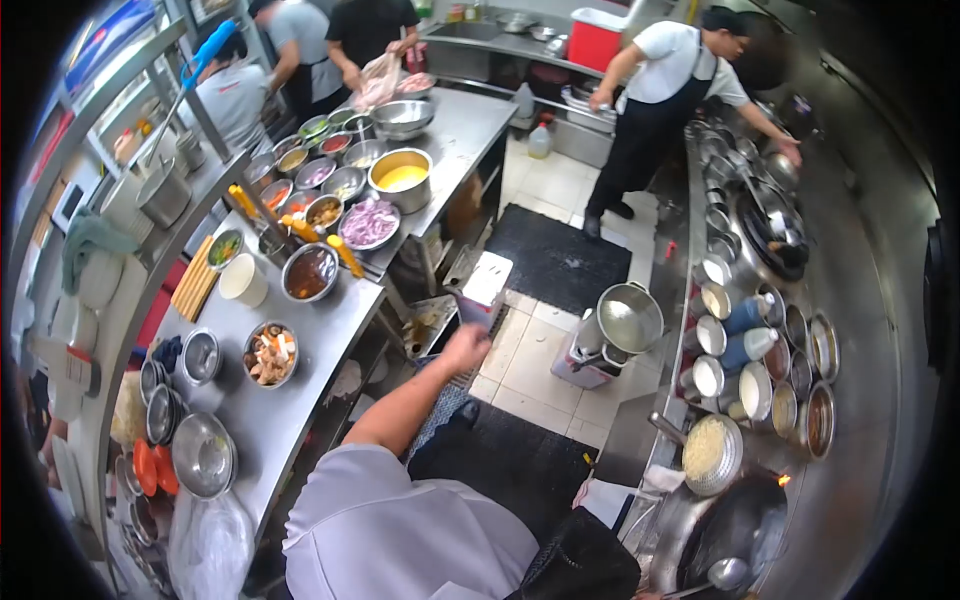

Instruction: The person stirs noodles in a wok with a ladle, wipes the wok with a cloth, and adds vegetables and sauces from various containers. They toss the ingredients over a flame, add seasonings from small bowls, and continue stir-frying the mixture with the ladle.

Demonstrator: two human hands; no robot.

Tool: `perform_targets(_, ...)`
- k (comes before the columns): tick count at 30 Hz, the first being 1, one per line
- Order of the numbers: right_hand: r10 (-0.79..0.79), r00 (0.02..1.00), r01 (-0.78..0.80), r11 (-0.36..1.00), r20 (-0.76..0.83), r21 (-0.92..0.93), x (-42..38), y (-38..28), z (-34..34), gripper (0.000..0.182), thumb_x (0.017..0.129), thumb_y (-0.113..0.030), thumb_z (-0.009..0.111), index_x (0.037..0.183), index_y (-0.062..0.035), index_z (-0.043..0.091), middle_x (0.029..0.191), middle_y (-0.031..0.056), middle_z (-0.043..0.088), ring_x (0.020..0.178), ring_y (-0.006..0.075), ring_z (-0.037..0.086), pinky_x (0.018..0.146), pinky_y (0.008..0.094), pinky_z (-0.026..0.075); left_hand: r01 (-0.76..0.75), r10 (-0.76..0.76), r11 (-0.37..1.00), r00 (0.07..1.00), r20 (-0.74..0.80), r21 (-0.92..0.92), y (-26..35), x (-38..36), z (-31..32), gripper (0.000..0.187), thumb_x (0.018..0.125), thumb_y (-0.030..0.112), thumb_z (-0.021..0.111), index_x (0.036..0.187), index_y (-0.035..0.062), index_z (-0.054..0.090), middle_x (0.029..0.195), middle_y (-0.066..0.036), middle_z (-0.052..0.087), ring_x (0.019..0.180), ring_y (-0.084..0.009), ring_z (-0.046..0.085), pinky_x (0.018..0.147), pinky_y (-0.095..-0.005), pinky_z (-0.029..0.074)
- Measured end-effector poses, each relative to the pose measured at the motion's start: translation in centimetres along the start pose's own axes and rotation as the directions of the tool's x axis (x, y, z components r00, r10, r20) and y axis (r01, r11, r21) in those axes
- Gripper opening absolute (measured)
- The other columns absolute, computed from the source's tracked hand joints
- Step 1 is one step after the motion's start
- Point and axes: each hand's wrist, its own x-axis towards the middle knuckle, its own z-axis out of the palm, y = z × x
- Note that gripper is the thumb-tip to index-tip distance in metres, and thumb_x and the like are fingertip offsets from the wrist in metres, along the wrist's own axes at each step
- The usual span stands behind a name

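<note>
My left hand is stretched out over the aisle, away from my body. Its fingers are curled closed, and no object shows in them. Near it are the white-topped box on the floor and the edge of the steel counter. On that counter are a bowl of chopped meat, a bowl of dark sauce and a white cup. My right hand is out of view.
A large pot stands low in the aisle. At right, the stove line holds a noodle strainer, a wok and a small flame. A co-worker in a black apron reaches over the stove. Several people work behind the prep counter.
</note>
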Motion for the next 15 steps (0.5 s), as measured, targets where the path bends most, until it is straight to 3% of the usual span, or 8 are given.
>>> perform_targets(2, -0.029, 0.999, 0.029, 0.999, 0.026, -0.014, -2.3, -4.9, 0.3, 0.059, 0.089, -0.008, 0.051, 0.145, 0.0034, 0.037, 0.090, 0.0209, 0.062, 0.053, 0.0260, 0.058, 0.044, 0.0360, 0.047, -0.074, 0.165, 0.977, 0.852, -0.497, 0.199, -0.4, 1.1, -5.6, 0.039, 0.078, 0.017, 0.068, 0.111, -0.0012, 0.060, 0.107, -0.023, 0.061, 0.101, -0.0406, 0.058, 0.091, -0.0457, 0.046)
perform_targets(4, -0.085, 0.993, 0.086, 0.996, 0.081, -0.013, -3.6, -9.8, 1.1, 0.058, 0.089, -0.009, 0.051, 0.145, 0.0033, 0.037, 0.089, 0.0207, 0.062, 0.053, 0.0260, 0.058, 0.043, 0.0360, 0.047, -0.009, 0.204, 0.965, 0.658, -0.725, 0.263, -1.3, 3.5, -12.1, 0.029, 0.080, 0.004, 0.063, 0.107, 0.0004, 0.053, 0.102, -0.021, 0.054, 0.098, -0.0409, 0.052, 0.087, -0.0486, 0.041)
perform_targets(5, -0.112, 0.987, 0.114, 0.994, 0.113, -0.007, -3.9, -12.2, 1.9, 0.058, 0.089, -0.009, 0.051, 0.145, 0.0032, 0.037, 0.089, 0.0206, 0.062, 0.053, 0.0260, 0.058, 0.043, 0.0359, 0.047, 0.117, 0.137, 0.959, 0.606, -0.783, 0.258, -2.0, 4.6, -15.3, 0.024, 0.081, 0.004, 0.060, 0.103, -0.0005, 0.052, 0.101, -0.022, 0.054, 0.097, -0.0415, 0.051, 0.086, -0.0504, 0.041)
perform_targets(8, -0.179, 0.960, 0.182, 0.983, 0.213, 0.008, -5.0, -18.9, 5.0, 0.058, 0.089, -0.009, 0.051, 0.144, 0.0030, 0.037, 0.088, 0.0204, 0.062, 0.052, 0.0260, 0.058, 0.043, 0.0359, 0.047, 0.378, 0.065, 0.881, 0.501, -0.863, 0.285, -5.8, 8.1, -22.9, 0.030, 0.082, 0.009, 0.062, 0.108, -0.0017, 0.052, 0.107, -0.023, 0.053, 0.104, -0.0423, 0.050, 0.094, -0.0505, 0.039)
perform_targets(11, -0.243, 0.919, 0.245, 0.969, 0.310, 0.033, -5.9, -25.2, 9.6, 0.057, 0.090, -0.009, 0.051, 0.144, 0.0028, 0.037, 0.088, 0.0202, 0.062, 0.052, 0.0260, 0.058, 0.043, 0.0359, 0.047, 0.571, -0.035, 0.736, 0.571, -0.820, 0.365, -9.7, 10.9, -25.8, 0.055, 0.086, 0.032, 0.064, 0.131, 0.0045, 0.050, 0.131, -0.023, 0.047, 0.121, -0.0425, 0.046, 0.102, -0.0515, 0.039)
perform_targets(12, -0.271, 0.896, 0.274, 0.961, 0.353, 0.043, -6.4, -27.4, 11.7, 0.057, 0.090, -0.009, 0.051, 0.144, 0.0027, 0.037, 0.087, 0.0201, 0.062, 0.052, 0.0260, 0.058, 0.043, 0.0358, 0.047, 0.625, -0.188, 0.699, 0.629, -0.755, 0.347, -10.8, 11.7, -25.9, 0.064, 0.087, 0.044, 0.062, 0.140, 0.0121, 0.046, 0.138, -0.023, 0.045, 0.126, -0.0430, 0.043, 0.105, -0.0551, 0.036)
perform_targets(14, -0.325, 0.837, 0.324, 0.943, 0.440, 0.080, -7.7, -31.5, 16.0, 0.057, 0.090, -0.009, 0.050, 0.144, 0.0026, 0.037, 0.087, 0.0199, 0.062, 0.052, 0.0260, 0.058, 0.043, 0.0358, 0.047, 0.706, -0.147, 0.556, 0.603, -0.784, 0.439, -10.6, 12.3, -25.6, 0.057, 0.087, 0.050, 0.061, 0.136, 0.0230, 0.052, 0.133, -0.020, 0.051, 0.122, -0.0406, 0.048, 0.101, -0.0561, 0.037)
perform_targets(15, -0.347, 0.805, 0.351, 0.933, 0.481, 0.087, -7.8, -33.1, 17.8, 0.057, 0.090, -0.009, 0.050, 0.144, 0.0025, 0.038, 0.087, 0.0198, 0.062, 0.052, 0.0260, 0.058, 0.042, 0.0358, 0.047, 0.685, -0.141, 0.595, 0.603, -0.785, 0.420, -11.3, 12.6, -25.5, 0.055, 0.087, 0.051, 0.061, 0.133, 0.0210, 0.054, 0.133, -0.020, 0.051, 0.121, -0.0398, 0.048, 0.100, -0.0550, 0.037)
